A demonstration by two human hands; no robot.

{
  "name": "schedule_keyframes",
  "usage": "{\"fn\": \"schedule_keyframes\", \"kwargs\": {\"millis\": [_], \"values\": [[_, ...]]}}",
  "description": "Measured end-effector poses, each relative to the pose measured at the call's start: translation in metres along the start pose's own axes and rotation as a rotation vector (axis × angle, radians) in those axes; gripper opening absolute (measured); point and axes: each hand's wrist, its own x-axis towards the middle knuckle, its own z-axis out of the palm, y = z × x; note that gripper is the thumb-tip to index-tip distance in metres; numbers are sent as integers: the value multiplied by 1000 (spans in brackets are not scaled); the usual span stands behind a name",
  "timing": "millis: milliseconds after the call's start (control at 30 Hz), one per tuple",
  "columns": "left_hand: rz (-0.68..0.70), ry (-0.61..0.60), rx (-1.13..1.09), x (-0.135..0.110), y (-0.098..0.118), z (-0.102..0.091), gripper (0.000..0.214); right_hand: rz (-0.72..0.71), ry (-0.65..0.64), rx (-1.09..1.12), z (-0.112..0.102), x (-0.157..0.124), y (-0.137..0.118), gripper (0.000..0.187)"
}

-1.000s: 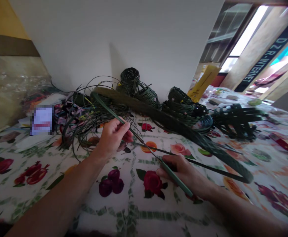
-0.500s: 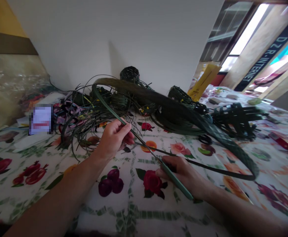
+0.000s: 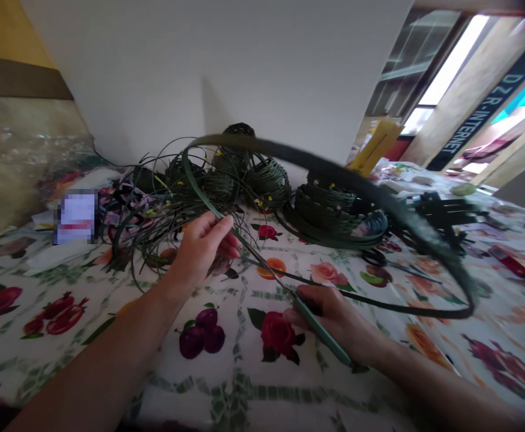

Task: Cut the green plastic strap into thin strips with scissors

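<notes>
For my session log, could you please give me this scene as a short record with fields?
Left hand: pinches the long dark green flat strip
Right hand: grips that strip's lighter green end
Strip shape: one wide loop raised off the surface
Behind: dark green woven baskets, tangle of thin green strands
Surface: fruit-and-flower printed tablecloth

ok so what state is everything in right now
left hand, pinching the green strip
right hand, closed on the strip's near end
green strip, bent into a large loop, arched above the table
woven baskets, resting on the tablecloth
loose strands, tangled in a heap
</notes>
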Motion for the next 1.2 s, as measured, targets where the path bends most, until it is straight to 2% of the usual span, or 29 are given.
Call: {"fn": "schedule_keyframes", "kwargs": {"millis": [67, 133, 400, 633, 1067, 1200], "values": [[109, 28, 42, 3, 0, -5, 21, -4, 14, -24, 0, 0, 3, 35], [145, 28, 84, 5, 0, -8, 20, 2, 22, -40, 0, 1, 4, 36], [28, -53, 66, 1, 0, -2, 22, -26, 8, -19, 0, 0, 3, 34], [14, -58, 50, 0, 1, -2, 19, 32, -17, -11, 0, -1, -3, 35], [-14, -60, 52, -1, 5, -2, 18, 17, -12, 18, 1, 1, 1, 32], [-77, -104, 15, -4, 0, 0, 19, 1, -15, 7, -1, 0, 0, 29]]}}
